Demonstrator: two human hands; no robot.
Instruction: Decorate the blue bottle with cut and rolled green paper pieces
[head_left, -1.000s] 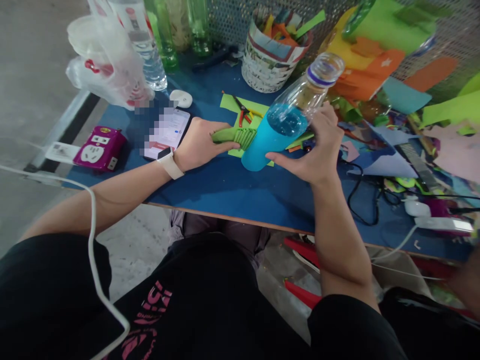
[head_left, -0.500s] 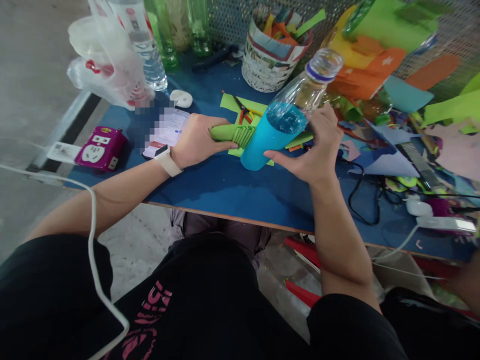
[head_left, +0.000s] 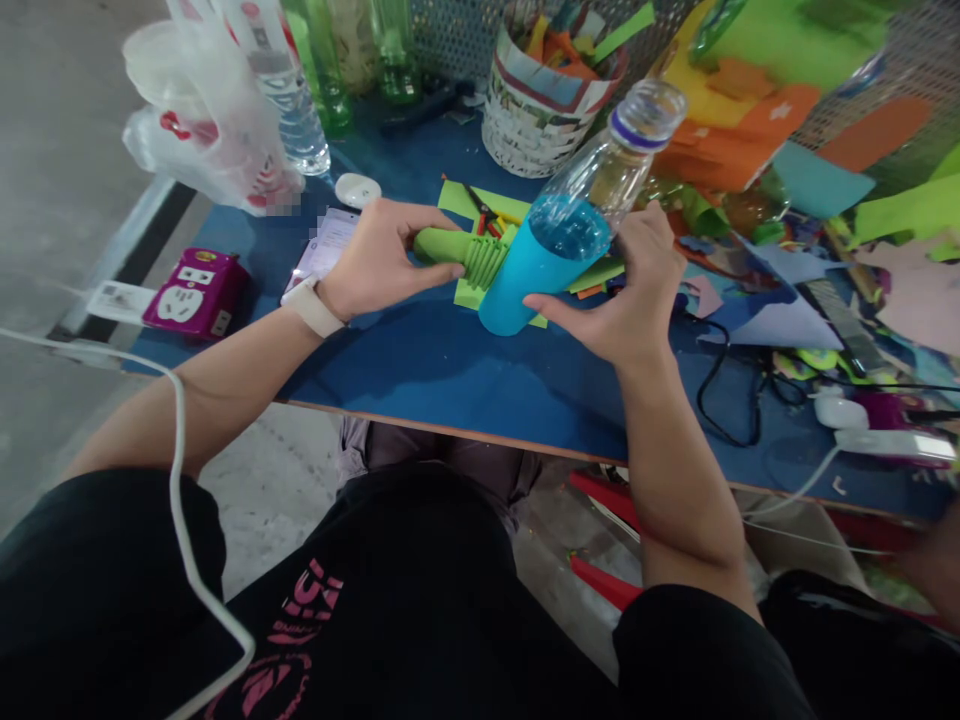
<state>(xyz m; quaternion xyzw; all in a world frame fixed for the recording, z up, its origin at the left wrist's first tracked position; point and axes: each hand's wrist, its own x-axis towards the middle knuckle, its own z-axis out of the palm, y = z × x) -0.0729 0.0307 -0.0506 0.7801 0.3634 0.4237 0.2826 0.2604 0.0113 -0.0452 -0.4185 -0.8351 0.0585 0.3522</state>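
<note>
My right hand (head_left: pixel 637 290) is wrapped round a clear plastic bottle (head_left: pixel 577 200) whose lower part is covered in blue. The bottle leans to the right, its open neck uppermost. My left hand (head_left: pixel 397 255) pinches a rolled green paper piece (head_left: pixel 442 245) between thumb and fingers. A row of thin green ridges (head_left: pixel 486 260) runs along this piece, and its end meets the side of the bottle. Behind them, pliers with red and yellow handles (head_left: pixel 487 215) lie on green paper sheets (head_left: pixel 454 197). Past my left wrist is a phone (head_left: pixel 330 245), partly covered by the hand.
A woven basket (head_left: pixel 536 120) of paper scraps stands at the back. A plastic bag (head_left: pixel 217 120), a water bottle (head_left: pixel 300 120), a white earbud case (head_left: pixel 358 189) and a purple power adapter (head_left: pixel 199 295) are on the left. Paper scraps (head_left: pixel 787 310) and a black cord (head_left: pixel 712 400) lie right.
My left hand has shifted slightly left and turned, and the green ridges now look more fanned out and slanted. The bottle stays in my right hand, nearly unmoved.
</note>
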